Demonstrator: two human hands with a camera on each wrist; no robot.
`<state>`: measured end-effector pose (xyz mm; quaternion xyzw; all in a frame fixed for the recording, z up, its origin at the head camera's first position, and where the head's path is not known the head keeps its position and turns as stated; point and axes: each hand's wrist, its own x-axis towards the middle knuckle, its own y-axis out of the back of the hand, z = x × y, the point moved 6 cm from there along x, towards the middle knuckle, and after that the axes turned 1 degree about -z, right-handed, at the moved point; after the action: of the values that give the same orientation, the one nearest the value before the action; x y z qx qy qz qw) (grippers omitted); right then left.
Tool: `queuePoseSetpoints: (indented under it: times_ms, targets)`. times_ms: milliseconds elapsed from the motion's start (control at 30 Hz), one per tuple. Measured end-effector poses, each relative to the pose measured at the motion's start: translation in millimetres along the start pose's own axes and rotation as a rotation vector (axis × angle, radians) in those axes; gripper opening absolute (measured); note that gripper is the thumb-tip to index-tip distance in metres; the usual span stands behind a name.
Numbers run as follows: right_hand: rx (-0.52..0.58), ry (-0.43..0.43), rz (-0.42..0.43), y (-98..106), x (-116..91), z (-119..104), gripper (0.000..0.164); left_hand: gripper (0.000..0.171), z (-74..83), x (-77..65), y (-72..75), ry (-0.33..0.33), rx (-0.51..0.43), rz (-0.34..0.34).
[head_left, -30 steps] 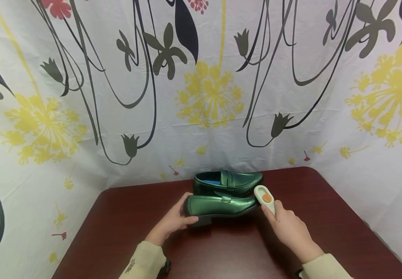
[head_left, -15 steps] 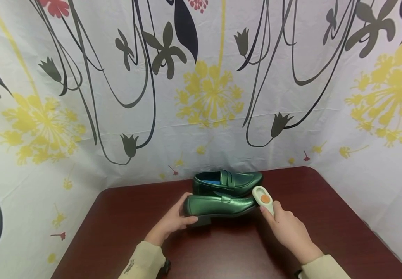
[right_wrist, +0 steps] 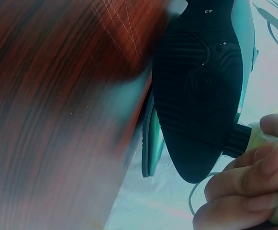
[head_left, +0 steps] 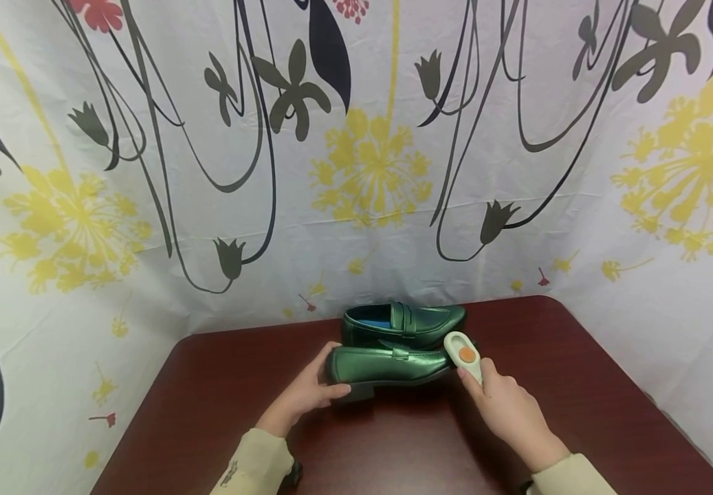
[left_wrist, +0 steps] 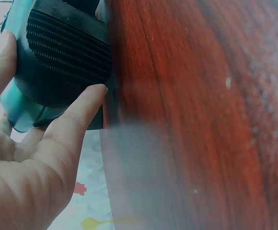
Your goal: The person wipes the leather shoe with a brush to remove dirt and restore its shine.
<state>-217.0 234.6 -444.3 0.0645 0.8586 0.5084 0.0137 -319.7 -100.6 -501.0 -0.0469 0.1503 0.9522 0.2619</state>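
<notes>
Sleeves (head_left: 254, 464) in beige are framing the lower part of the head view, where a person's two hands are working at a dark red table (head_left: 418, 454). The left hand (head_left: 303, 399) is gripping the near green loafer (head_left: 387, 366) by its heel (head_left: 362, 391), thumb on the near side and fingers wrapping the back, with the toe pointing to the right. The right hand (head_left: 511, 416) is clamping a pale tool (head_left: 458, 341) with an orange button (head_left: 467, 355), its oval head lying against the toe of that loafer. Just behind, the far loafer (head_left: 436, 322) is standing upright on the table, showing a blue insole (head_left: 373, 323). White fabric (head_left: 195, 206) printed with yellow, red and gray flowers is hanging behind the table.

From the left wrist, the ribbed underside of the heel is facing the camera, with fingers curling round the loafer's back and one digit pressing at the heel's edge. The view is hazy, and whether the heel is touching the table is hard to tell.

From the right wrist, the loafer's dark sole (right_wrist: 198, 96) is showing nearly whole, while the curled fingers are pinching the tool, whose dark, ridged end (right_wrist: 237, 140) is meeting the shoe beside the toe.
</notes>
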Motion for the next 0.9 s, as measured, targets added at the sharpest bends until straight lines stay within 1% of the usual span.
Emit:
queuePoseSetpoints:
  times_ms: [333, 633, 900]
  targets:
    - [0.005, -0.002, -0.004, -2, 0, -3, 0.064, 0.076, 0.4, -0.6, 0.3, -0.005, -0.003, -0.005]
    - [0.009, 0.004, -0.01, -6, -1, -7, 0.066, 0.08, 0.3, -1.1, 0.0, -0.003, 0.001, 0.002]
    - [0.001, 0.005, -0.001, -8, -2, -11, 0.061, 0.082, 2.6, -1.6, 0.1, 0.001, 0.005, 0.01]
